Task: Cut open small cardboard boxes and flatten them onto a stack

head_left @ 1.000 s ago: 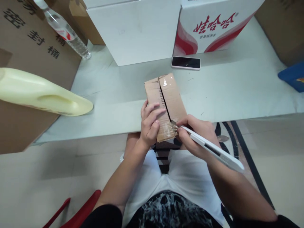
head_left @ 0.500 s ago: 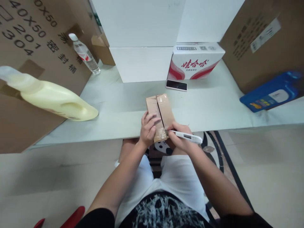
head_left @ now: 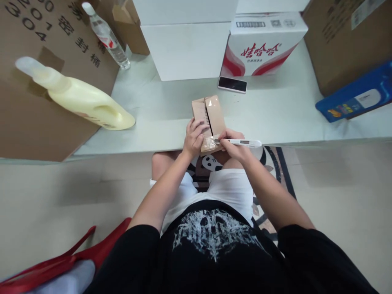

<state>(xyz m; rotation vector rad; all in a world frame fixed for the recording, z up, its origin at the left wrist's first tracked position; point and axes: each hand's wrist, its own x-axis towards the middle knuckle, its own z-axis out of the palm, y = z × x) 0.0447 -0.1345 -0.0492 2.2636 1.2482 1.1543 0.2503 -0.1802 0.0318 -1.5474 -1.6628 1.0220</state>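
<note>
A small brown cardboard box (head_left: 218,116) lies at the front edge of the table, a dark slit running along the seam between its top flaps. Clear tape (head_left: 210,143) covers the box end nearest me. My left hand (head_left: 194,135) grips the box's left side, fingers bent over the top. In my right hand (head_left: 234,143) is a white utility knife (head_left: 249,143), pinched near its front. Its tip meets the taped near end, close to the right corner; the fingers partly hide the blade.
Behind the box lie a phone (head_left: 232,84) and a red-and-white carton (head_left: 260,53), beside white boxes (head_left: 186,51). A pale yellow bottle (head_left: 88,102) and a water bottle (head_left: 108,38) stand left. A blue bottle (head_left: 357,96) stands right, near large cardboard boxes (head_left: 330,45).
The view has tilted down, so the table appears higher. The knife has turned more level, its tip now over the taped near end. My left hand keeps its hold on the box.
</note>
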